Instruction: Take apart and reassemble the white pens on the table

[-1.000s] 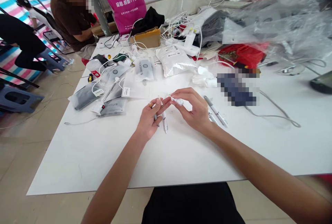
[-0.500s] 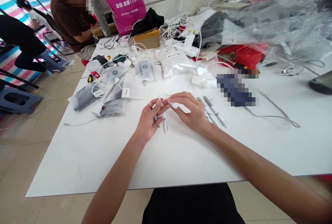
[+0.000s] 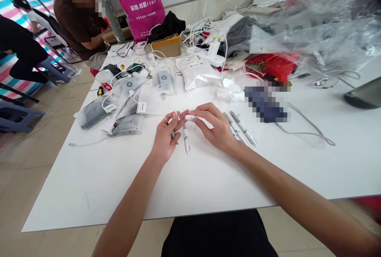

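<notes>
Over the middle of the white table [image 3: 143, 185] both my hands work close together on small pen parts. My left hand [image 3: 164, 140] is closed around a slim grey pen part [image 3: 173, 134], and a small white bit shows by its fingertips. Thumb and fingers of my right hand [image 3: 216, 129] pinch a white pen part [image 3: 191, 117] lying almost level. One white and grey pen [image 3: 186, 142] lies on the table just below the gap between the hands. Several similar pens [image 3: 243, 128] lie side by side, partly hidden behind my right hand.
Grey pouches [image 3: 94, 113], a white plastic packet [image 3: 198, 71] and tangled cables crowd the table's back. Clear plastic bags [image 3: 303, 30] heap at the right rear, near a dark blue blurred item [image 3: 264, 106] with a cable. Another person [image 3: 80, 22] sits at the far left.
My hands have drawn slightly apart. The white part in my right hand has turned from slanting down to the right to nearly level. The view has shifted a little.
</notes>
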The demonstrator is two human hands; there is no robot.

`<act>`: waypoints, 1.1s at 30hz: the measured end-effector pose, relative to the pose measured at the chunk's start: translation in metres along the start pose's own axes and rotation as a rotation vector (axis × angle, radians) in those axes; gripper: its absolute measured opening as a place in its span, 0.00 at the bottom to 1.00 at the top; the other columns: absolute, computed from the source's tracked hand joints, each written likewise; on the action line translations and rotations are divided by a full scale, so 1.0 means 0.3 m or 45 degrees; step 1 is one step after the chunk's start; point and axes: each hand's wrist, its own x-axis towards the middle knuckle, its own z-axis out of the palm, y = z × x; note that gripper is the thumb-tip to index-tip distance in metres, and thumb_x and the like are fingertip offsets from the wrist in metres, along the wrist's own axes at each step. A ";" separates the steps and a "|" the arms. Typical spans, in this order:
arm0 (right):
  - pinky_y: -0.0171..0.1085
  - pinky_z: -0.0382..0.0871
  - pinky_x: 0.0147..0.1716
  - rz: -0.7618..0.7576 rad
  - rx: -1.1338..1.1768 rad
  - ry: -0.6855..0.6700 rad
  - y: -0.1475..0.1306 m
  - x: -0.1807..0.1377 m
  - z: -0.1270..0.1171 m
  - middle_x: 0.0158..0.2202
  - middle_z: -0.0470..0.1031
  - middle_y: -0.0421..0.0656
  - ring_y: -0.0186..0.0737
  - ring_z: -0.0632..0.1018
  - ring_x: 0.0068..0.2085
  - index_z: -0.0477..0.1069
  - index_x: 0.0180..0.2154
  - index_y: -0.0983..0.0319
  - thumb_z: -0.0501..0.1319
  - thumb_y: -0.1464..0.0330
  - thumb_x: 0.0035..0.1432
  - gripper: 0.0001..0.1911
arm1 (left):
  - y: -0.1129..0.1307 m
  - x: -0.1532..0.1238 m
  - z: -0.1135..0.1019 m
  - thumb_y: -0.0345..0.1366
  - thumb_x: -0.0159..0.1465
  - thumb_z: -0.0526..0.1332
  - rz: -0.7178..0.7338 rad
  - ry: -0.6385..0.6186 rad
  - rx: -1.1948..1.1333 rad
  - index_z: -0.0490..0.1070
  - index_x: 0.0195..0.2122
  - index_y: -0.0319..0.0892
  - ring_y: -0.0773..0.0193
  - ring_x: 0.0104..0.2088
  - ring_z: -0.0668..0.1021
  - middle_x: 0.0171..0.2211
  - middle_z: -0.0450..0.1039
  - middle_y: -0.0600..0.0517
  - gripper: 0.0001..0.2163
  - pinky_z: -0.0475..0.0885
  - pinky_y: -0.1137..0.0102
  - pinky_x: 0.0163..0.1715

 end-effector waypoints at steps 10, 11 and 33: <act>0.38 0.73 0.33 0.070 -0.051 -0.054 0.022 0.000 -0.008 0.35 0.74 0.43 0.37 0.75 0.33 0.78 0.56 0.57 0.62 0.68 0.72 0.14 | 0.024 -0.003 -0.008 0.44 0.65 0.74 0.129 0.056 0.035 0.74 0.43 0.43 0.49 0.64 0.78 0.58 0.80 0.41 0.14 0.52 0.80 0.14; 0.37 0.73 0.32 0.053 -0.060 -0.051 0.021 -0.001 -0.007 0.34 0.74 0.43 0.36 0.75 0.32 0.79 0.56 0.57 0.63 0.68 0.71 0.14 | 0.024 -0.004 -0.006 0.45 0.64 0.74 0.136 0.057 0.054 0.74 0.43 0.43 0.49 0.64 0.78 0.59 0.80 0.41 0.15 0.52 0.80 0.14; 0.40 0.79 0.37 -0.194 -0.125 -0.049 -0.011 0.008 -0.016 0.41 0.79 0.45 0.40 0.81 0.38 0.75 0.50 0.56 0.63 0.73 0.65 0.13 | -0.011 -0.009 0.014 0.47 0.60 0.77 -0.027 -0.009 0.075 0.77 0.42 0.43 0.66 0.39 0.85 0.49 0.83 0.45 0.17 0.51 0.79 0.12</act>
